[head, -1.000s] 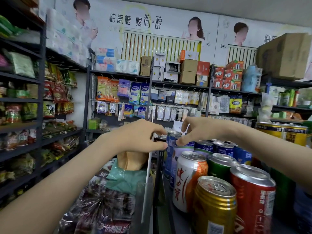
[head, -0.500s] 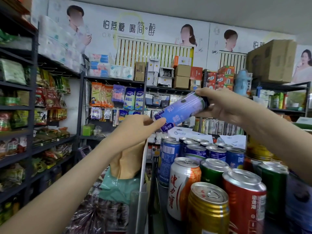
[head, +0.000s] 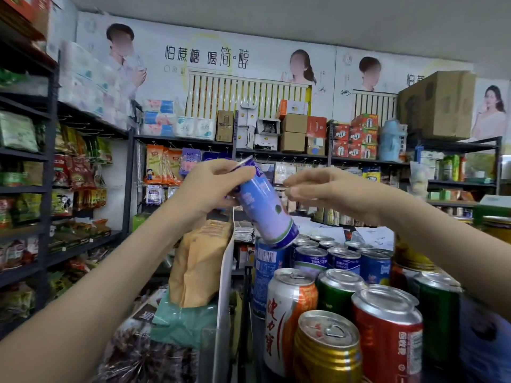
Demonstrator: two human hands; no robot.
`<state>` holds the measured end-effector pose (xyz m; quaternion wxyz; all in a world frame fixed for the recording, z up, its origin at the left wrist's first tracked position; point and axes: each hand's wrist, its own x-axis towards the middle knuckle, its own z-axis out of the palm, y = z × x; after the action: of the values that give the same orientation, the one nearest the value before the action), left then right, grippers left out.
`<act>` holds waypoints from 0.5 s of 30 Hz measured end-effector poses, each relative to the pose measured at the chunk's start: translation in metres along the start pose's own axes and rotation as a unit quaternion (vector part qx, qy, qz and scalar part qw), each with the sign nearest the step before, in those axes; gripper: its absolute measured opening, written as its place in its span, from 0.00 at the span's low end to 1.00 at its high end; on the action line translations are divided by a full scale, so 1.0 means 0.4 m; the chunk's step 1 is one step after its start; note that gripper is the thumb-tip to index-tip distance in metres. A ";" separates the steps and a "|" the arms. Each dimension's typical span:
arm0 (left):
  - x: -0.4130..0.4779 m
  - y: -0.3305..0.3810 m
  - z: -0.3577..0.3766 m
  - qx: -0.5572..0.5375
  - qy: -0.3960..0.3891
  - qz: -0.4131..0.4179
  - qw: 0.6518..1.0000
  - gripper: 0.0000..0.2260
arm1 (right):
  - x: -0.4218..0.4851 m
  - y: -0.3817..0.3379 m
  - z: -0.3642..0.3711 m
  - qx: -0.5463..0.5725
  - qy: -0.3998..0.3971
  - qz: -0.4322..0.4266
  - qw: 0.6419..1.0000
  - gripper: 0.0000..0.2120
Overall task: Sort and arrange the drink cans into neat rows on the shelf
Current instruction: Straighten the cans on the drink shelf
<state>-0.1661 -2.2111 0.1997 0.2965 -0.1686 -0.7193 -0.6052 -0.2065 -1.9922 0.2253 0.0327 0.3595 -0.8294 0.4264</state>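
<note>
Tall slim lavender-blue metal can [head: 262, 205] gripped near its lid by the left hand [head: 210, 186], tilted, lid up-left, base down-right just above a tall blue barcoded can [head: 266, 272]. Right hand [head: 331, 190] beside it, fingers loose, holding nothing. Short blue cans [head: 343, 261] packed in rows alongside; white divider panel [head: 225, 272] at left.

The dark shelf [head: 250, 351] carried upright drink cans packed close together. At the front stood a gold can [head: 326, 352], a red can [head: 387, 341] and a white-and-orange can [head: 287, 319]. Behind them were green cans [head: 338, 295]. Further back were rows of blue cans [head: 344, 262], with a taller blue can [head: 265, 275] at the left edge.
</note>
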 end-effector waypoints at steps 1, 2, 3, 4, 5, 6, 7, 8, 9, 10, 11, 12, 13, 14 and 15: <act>0.001 0.006 0.001 0.041 -0.015 0.011 0.999 0.06 | 0.008 -0.007 0.006 -0.007 0.003 -0.011 1.000 0.16; 0.003 0.011 0.001 0.082 -0.028 0.020 0.996 0.07 | 0.016 -0.013 0.013 -0.009 0.004 -0.019 1.000 0.15; 0.004 0.016 0.000 0.122 -0.039 0.027 0.991 0.09 | 0.023 -0.017 0.019 -0.010 0.005 -0.024 1.000 0.14; 0.005 0.020 0.000 0.156 -0.046 0.031 0.986 0.10 | 0.029 -0.020 0.023 -0.015 0.006 -0.028 0.999 0.13; 0.006 0.023 0.002 0.182 -0.052 0.033 0.981 0.11 | 0.032 -0.022 0.026 -0.021 0.006 -0.029 0.999 0.13; 0.005 0.027 0.004 0.202 -0.057 0.033 0.977 0.11 | 0.032 -0.023 0.029 -0.026 0.005 -0.030 0.999 0.13; 0.002 0.033 0.007 0.224 -0.064 0.034 0.972 0.13 | 0.031 -0.021 0.030 -0.028 0.005 -0.028 0.999 0.12; -0.002 0.037 0.010 0.247 -0.070 0.038 0.966 0.17 | 0.029 -0.016 0.031 -0.027 0.005 -0.026 0.999 0.13; -0.003 0.040 0.013 0.271 -0.074 0.043 0.959 0.21 | 0.026 -0.011 0.032 -0.026 0.004 -0.022 0.999 0.13; -0.005 0.043 0.016 0.290 -0.078 0.050 0.952 0.24 | 0.024 -0.005 0.034 -0.026 0.002 -0.018 1.000 0.13; -0.008 0.048 0.019 0.302 -0.082 0.055 0.948 0.26 | 0.022 0.000 0.036 -0.026 -0.002 -0.015 1.000 0.13; -0.009 0.051 0.023 0.305 -0.085 0.055 0.947 0.26 | 0.021 0.004 0.037 -0.024 -0.006 -0.014 1.000 0.13; -0.010 0.055 0.026 0.304 -0.086 0.055 0.947 0.26 | 0.020 0.005 0.038 -0.017 -0.006 -0.015 1.000 0.13; -0.009 0.057 0.028 0.305 -0.088 0.055 0.947 0.25 | 0.019 0.004 0.038 -0.007 -0.004 -0.018 1.000 0.13; -0.008 0.059 0.029 0.308 -0.089 0.055 0.946 0.24 | 0.019 0.000 0.037 0.003 0.000 -0.024 1.000 0.14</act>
<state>-0.1519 -2.1947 0.2148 0.3016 -0.1621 -0.8836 -0.3194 -0.2085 -2.0071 0.2186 0.0415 0.3794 -0.8192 0.4281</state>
